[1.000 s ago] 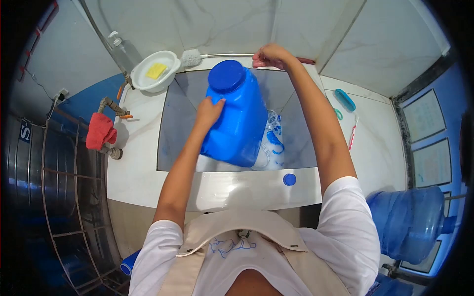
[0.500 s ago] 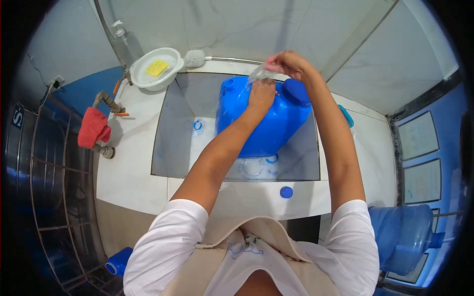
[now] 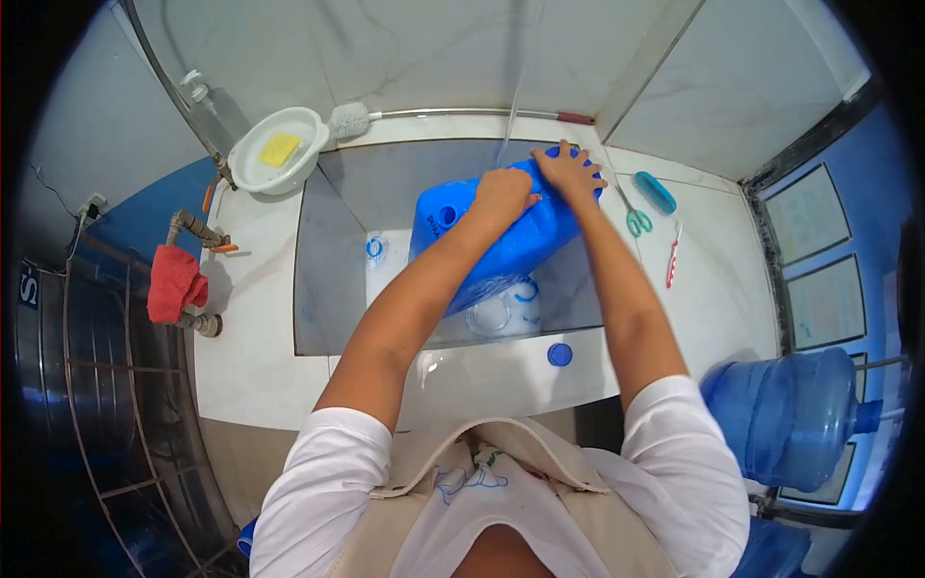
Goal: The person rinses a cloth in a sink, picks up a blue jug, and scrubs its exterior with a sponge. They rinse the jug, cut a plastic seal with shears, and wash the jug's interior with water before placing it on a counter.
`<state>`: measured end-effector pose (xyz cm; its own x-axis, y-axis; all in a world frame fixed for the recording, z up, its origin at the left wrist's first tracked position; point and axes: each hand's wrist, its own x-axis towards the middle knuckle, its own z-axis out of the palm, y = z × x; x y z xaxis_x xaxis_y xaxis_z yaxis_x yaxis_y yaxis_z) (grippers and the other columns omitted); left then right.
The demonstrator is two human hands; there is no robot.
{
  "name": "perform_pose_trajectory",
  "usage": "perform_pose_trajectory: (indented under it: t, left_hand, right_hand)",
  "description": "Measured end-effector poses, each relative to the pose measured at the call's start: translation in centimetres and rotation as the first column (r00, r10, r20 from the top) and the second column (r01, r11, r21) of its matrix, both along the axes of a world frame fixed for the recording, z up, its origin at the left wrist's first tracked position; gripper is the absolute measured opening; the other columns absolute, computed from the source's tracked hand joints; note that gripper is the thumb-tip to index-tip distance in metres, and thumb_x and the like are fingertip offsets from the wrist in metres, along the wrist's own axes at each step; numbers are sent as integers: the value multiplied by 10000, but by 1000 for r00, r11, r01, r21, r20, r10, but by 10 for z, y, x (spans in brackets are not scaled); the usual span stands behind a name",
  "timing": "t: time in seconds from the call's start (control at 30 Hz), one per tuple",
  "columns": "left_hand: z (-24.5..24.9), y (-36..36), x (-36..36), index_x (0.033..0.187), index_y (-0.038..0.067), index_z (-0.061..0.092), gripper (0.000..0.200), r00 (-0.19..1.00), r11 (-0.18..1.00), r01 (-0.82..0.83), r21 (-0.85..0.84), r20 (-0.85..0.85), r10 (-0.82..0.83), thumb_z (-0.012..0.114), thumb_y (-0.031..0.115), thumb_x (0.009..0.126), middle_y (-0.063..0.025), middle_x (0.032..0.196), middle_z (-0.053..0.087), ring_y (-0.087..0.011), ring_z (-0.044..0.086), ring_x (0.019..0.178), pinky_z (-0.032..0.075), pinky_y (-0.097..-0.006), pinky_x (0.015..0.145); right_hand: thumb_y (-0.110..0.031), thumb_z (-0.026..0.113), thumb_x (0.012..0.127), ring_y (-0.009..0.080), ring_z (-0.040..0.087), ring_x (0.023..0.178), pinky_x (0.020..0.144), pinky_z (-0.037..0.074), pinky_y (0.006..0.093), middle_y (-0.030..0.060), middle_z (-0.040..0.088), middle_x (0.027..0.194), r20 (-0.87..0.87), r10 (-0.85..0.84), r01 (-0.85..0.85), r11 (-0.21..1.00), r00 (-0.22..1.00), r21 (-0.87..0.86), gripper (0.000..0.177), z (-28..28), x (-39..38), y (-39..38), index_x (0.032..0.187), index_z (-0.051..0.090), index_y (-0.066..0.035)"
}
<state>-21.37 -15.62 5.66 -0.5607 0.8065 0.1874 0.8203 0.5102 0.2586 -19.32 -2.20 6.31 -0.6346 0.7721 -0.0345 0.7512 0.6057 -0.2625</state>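
White marbled counter (image 3: 252,358) all round, grey sink (image 3: 332,289) sunk into it, and straight to the fingers! Left hand (image 3: 506,196): curled together, clamped on the handle of the blue jerrycan (image 3: 513,247). Right hand (image 3: 568,175): fingers fanned well apart, laid over its broad blue screw cap (image 3: 552,152). And the jerrycan, tilted in the sink, shows an uncovered spout hole (image 3: 447,216) near the left wrist! Blue strips (image 3: 525,292) lie on the sink floor beside it. Out on the front ledge, a small blue cap (image 3: 560,354). Wide right, green-handled scissors (image 3: 638,223) and a teal brush-like item (image 3: 655,193). Far left corner, a white basin (image 3: 248,159) holds a yellow sponge (image 3: 279,150), with a white-headed brush (image 3: 349,120) just beside it; nearer, a red cloth (image 3: 176,284) drapes the tap pipe. Furthest right, a big blue water bottle (image 3: 790,414)!
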Motion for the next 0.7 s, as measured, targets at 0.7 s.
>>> perform_pose_trajectory:
  t: [0.7]
  left_hand:
    - [-10,-8,26,861,29,587,346,995,995,102,2,8,-102,634,350,741,-171,779,627,-343,612,718,486,-444,651]
  right_hand:
    - [-566,518,680,486,262,1223,951,233,594,237,242,1383,-80,-9,15,997,997,80,688,-10,88,-10,1307,383,-317]
